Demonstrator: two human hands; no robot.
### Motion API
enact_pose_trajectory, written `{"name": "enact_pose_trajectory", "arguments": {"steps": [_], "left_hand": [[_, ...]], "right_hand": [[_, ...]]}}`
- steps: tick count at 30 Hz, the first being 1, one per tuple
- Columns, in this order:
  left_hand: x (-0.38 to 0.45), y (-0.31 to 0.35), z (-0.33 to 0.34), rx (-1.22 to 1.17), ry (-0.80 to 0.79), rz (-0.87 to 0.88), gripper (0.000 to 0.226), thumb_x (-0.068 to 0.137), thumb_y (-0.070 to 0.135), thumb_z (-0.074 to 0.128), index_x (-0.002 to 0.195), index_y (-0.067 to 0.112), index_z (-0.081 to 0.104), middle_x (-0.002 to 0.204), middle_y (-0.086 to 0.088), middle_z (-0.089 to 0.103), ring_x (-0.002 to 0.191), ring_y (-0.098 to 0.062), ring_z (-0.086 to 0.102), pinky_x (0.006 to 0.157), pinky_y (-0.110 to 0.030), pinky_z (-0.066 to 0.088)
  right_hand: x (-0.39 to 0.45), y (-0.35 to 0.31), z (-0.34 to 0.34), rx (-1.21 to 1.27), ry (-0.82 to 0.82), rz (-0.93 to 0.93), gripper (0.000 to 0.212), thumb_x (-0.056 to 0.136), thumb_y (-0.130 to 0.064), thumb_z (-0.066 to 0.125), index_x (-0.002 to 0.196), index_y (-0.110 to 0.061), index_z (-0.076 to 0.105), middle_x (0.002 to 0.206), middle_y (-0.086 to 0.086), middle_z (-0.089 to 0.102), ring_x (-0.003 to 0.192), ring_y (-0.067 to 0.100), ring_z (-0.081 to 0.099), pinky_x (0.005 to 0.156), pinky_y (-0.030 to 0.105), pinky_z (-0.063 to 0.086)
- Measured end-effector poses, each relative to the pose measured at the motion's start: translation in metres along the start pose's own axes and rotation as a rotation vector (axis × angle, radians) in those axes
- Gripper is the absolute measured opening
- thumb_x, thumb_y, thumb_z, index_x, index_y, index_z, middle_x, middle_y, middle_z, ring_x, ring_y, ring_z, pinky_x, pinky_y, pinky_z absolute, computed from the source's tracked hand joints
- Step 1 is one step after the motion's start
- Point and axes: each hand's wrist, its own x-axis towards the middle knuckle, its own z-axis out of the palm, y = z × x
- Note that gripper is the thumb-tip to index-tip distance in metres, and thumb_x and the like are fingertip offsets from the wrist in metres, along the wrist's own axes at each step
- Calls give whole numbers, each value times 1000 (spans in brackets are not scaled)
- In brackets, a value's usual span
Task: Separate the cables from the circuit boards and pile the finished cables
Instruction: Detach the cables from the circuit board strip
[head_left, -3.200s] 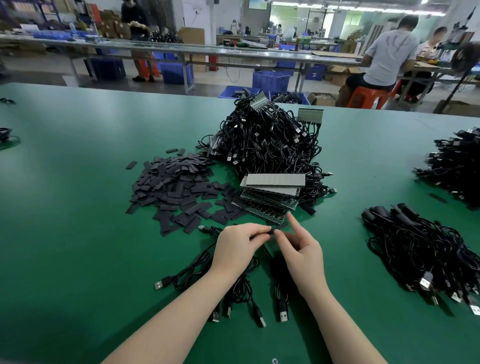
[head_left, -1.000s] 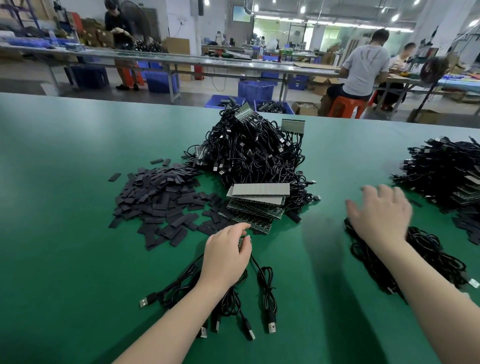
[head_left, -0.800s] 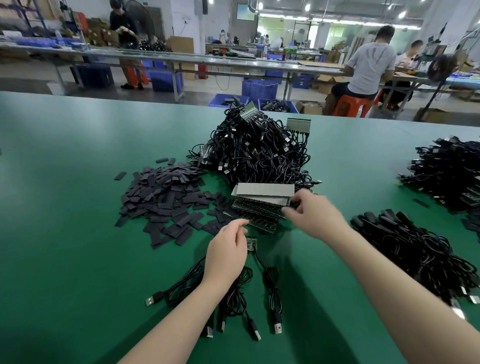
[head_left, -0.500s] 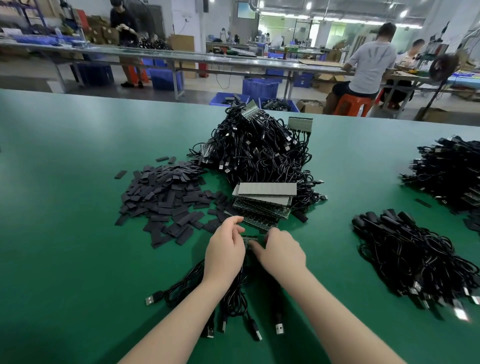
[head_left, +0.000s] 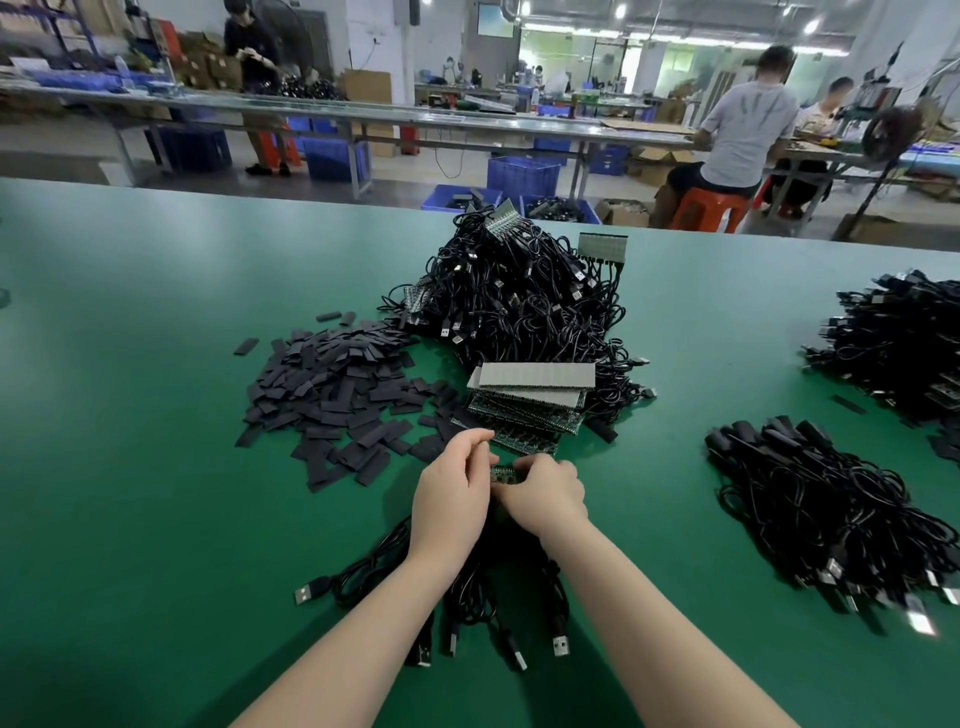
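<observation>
Both hands meet at centre of the green surface (head_left: 130, 467). Left hand (head_left: 451, 498) and right hand (head_left: 545, 492) each have fingers curled in a grip on a small green circuit board (head_left: 503, 474) held between them; most of the board is hidden by the fingers. Black cables (head_left: 467, 592) trail from under the hands toward the near edge, USB plugs fanned out on the surface, partly covered by both forearms. Just beyond the hands: a stack of circuit boards (head_left: 524, 402) with grey strips on top, leaning against a large tangled heap of cabled boards (head_left: 519, 296). Left of the stack, a spread of flat dark sleeve pieces (head_left: 332, 395). Right, well apart from the hands, a pile of finished cables (head_left: 821, 514); another dark cable heap (head_left: 898, 343) at the far right edge. Workers at benches in the background.
</observation>
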Motion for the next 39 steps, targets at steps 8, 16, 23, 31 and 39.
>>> {"name": "enact_pose_trajectory", "arguments": {"steps": [8, 16, 23, 31, 39], "left_hand": [[-2, 4, -1, -29, 4, 6, 28, 98, 20, 46, 109, 42, 59, 89, 23, 68, 78, 7, 62, 59, -10, 45], [0, 6, 0, 242, 15, 204, 42, 90, 23, 57, 132, 24, 57, 127, 11, 60, 123, -7, 48, 104, -31, 38], [-1, 3, 0, 237, -52, 212, 26, 90, 20, 60, 115, 26, 66, 113, 13, 60, 116, -10, 44, 95, -12, 27], [2, 1, -2, 134, -57, 182, 21, 86, 19, 66, 103, 32, 69, 107, 13, 54, 109, -4, 43, 92, -17, 32], [0, 5, -6, 26, -68, 105, 34, 82, 23, 72, 105, 45, 61, 109, 22, 59, 105, 19, 45, 84, 4, 31]], "right_hand": [[-1, 14, -2, 485, 19, -76, 38, 81, -30, 81, 110, -28, 56, 97, -5, 66, 90, 18, 68, 89, 45, 56], [3, 26, -8, 517, 17, -294, 24, 87, -17, 75, 97, -39, 69, 86, -1, 69, 80, 12, 63, 79, 29, 53], [5, 33, -8, 497, 60, -342, 19, 88, -20, 75, 91, -38, 70, 80, -11, 75, 74, -1, 66, 69, 15, 49], [6, 38, -6, 443, 172, -358, 8, 82, -35, 81, 80, -34, 73, 75, -19, 72, 75, -10, 64, 65, 6, 46], [7, 41, -8, 466, 169, -388, 4, 84, -26, 79, 88, -25, 77, 80, -15, 73, 76, -6, 66, 67, 6, 47]]}}
